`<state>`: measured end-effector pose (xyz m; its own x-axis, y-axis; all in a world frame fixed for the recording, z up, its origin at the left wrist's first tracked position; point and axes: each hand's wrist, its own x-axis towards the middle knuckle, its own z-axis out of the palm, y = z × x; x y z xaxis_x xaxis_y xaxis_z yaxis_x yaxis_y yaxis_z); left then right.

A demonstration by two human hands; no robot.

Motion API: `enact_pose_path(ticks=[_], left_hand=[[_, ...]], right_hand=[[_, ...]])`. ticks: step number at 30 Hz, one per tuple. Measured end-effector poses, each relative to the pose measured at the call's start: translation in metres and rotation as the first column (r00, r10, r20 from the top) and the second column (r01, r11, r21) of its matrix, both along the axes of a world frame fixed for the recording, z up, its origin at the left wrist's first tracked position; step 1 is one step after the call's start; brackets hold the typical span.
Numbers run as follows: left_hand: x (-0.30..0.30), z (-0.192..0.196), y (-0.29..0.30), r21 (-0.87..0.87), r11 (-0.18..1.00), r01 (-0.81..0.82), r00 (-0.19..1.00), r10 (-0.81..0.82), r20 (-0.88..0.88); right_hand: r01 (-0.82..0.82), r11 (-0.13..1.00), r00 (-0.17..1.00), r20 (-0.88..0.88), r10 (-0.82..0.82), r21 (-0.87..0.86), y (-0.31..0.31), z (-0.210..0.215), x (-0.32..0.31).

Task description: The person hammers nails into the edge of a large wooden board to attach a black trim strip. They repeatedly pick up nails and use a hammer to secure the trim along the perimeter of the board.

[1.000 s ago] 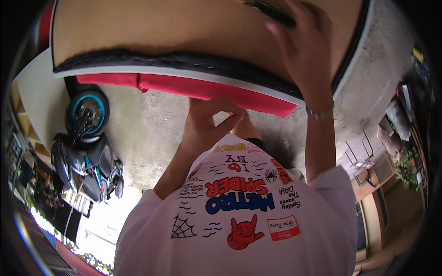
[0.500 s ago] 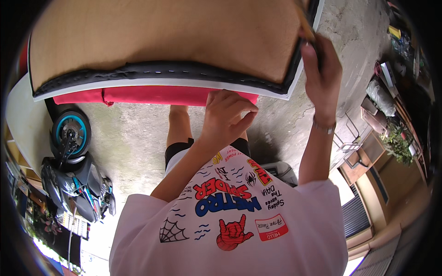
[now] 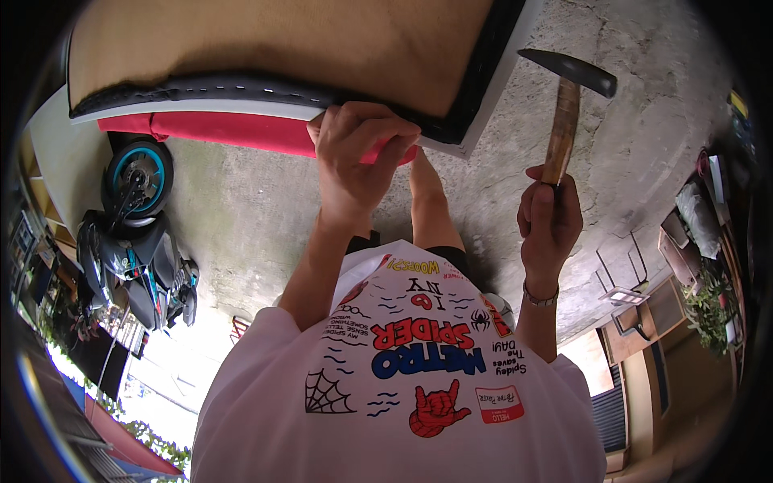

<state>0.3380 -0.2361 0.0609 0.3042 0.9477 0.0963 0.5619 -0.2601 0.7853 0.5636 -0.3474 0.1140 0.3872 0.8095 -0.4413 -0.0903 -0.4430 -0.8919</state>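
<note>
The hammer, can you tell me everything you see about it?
The hammer has a dark, metal-looking head, tapering at its left end and blunt at its right. Its brown, wood-looking handle looks worn. The right hand grips its lower part. It shows beside the tan board, head farthest from the person.

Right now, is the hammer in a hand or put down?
In hand: the fingers of the right hand wrap around the lower handle of the hammer.
</note>
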Motion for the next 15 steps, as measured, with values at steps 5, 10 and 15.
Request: enact_pose_path(ticks=[5,10,15], left_hand=[[-0.003,-0.001,-0.001,0.094,0.994,0.064,0.996,-0.070,0.061],[0.004,-0.007,-0.010,0.188,0.980,0.065,0.993,-0.082,0.082],[0.006,-0.005,-0.011,0.110,0.994,-0.011,1.000,0.009,0.018]], right_hand=[[-0.078,0.997,0.996,-0.030,0.078,-0.002,-0.002,-0.009,0.001],[-0.090,0.996,0.994,-0.062,0.089,-0.010,-0.002,-0.009,-0.006],[-0.107,0.994,0.993,-0.049,0.106,-0.027,-0.004,-0.008,-0.005]])
